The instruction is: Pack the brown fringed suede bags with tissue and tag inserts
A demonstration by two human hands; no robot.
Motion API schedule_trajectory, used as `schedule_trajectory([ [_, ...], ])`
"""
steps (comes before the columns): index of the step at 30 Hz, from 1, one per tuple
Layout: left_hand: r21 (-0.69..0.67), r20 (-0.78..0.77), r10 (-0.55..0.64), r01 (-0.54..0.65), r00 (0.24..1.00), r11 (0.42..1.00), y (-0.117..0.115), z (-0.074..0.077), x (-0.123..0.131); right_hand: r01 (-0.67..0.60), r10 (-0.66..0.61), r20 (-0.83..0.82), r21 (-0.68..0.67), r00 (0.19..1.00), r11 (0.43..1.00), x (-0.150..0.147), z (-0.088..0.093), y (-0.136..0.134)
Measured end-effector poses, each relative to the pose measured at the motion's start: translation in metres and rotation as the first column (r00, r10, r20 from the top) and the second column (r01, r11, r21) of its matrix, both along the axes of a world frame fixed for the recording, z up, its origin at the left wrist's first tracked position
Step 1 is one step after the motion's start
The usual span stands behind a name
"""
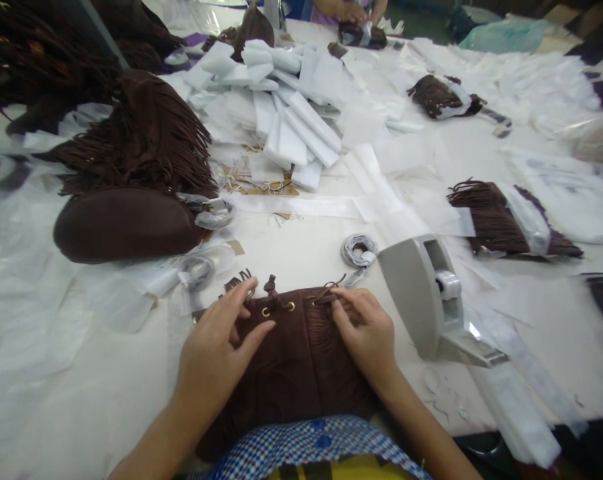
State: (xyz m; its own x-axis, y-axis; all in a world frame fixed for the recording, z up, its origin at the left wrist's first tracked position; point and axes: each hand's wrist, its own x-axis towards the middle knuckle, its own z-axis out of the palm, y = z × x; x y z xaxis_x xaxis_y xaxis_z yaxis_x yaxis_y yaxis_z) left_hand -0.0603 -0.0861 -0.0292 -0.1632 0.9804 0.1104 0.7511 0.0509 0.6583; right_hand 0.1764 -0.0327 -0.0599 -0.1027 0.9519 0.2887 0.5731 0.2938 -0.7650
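Note:
A dark brown bag with fringe and gold eyelets lies at the table's front edge, against the checked clothing. A knotted brown cord stands up at the middle of its top edge. My left hand is over the bag's left upper part, thumb and fingers apart, with nothing between them. At the right end of the top edge, my right hand pinches a thin brown drawstring between thumb and fingers. Just beyond the bag rests a wrapped coil of strap.
To the right stands a grey tape dispenser. A brown fringed bag sits at left. White foam pieces are heaped at centre back. Fringed bundles lie on the right. Across the table, another person's hands hold a wrapped bundle.

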Motion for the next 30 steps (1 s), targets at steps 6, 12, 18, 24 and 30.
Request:
schedule_trajectory([
  [6, 0.19, -0.056, -0.347, 0.352, 0.936, 0.917, 0.01, -0.013, 0.006, -0.18, 0.132, 0.162, 0.326, 0.978, 0.928, 0.002, 0.014, -0.022],
  [12, 0.173, -0.087, -0.551, 0.557, 0.83, 0.812, -0.009, -0.018, -0.006, -0.604, 0.597, 0.182, -0.022, 0.781, 0.797, -0.02, 0.014, -0.025],
  [18, 0.009, -0.068, -0.381, 0.382, 0.922, 0.924, 0.054, 0.01, -0.021, -0.557, 0.539, 0.179, 0.065, 0.823, 0.828, -0.022, 0.011, -0.017],
  [24, -0.331, 0.264, -0.654, 0.703, 0.709, 0.63, 0.115, 0.001, -0.011, -0.291, 0.277, 0.375, -0.021, 0.885, 0.957, -0.008, 0.024, 0.002],
  [30, -0.448, 0.651, -0.495, 0.818, 0.576, 0.361, 0.126, 0.008, -0.01, -0.321, 0.285, 0.314, 0.068, 0.906, 0.945, 0.002, 0.028, -0.008],
])
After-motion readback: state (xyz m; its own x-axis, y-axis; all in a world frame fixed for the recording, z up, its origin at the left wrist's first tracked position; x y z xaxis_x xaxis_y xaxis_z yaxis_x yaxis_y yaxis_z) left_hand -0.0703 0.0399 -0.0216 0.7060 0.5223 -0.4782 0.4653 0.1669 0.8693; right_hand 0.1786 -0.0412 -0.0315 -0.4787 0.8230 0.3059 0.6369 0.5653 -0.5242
